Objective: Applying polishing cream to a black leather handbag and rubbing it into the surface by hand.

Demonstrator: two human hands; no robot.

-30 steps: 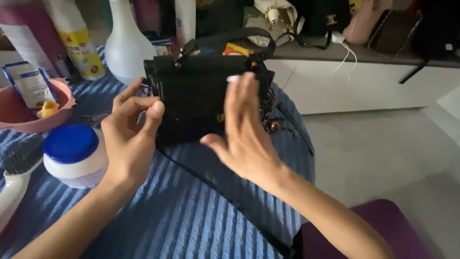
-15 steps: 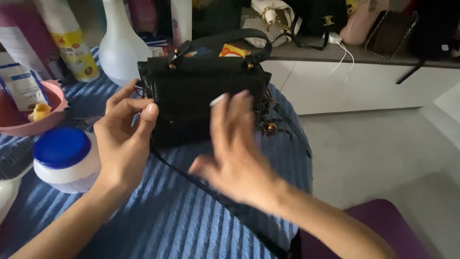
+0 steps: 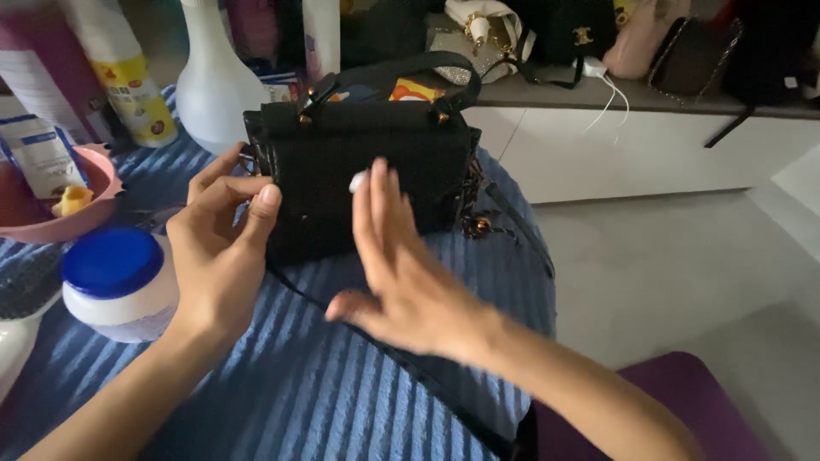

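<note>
A blue-lidded jar [image 3: 115, 277] sits at the left on the striped blue cloth [image 3: 299, 401] over the worktop. Just right of it, the left hand [image 3: 218, 248] pinches the near left edge of a small black handbag [image 3: 359, 166], thumb and fingers closed on it. The bag stands upright mid-worktop; it looks light and fairly stiff-sided, best gripped by its top handle [image 3: 401, 68] or both sides. The right hand [image 3: 397, 273] hovers open before its front, fingers spread, seemingly not gripping. A thin strap [image 3: 384, 346] trails loose.
</note>
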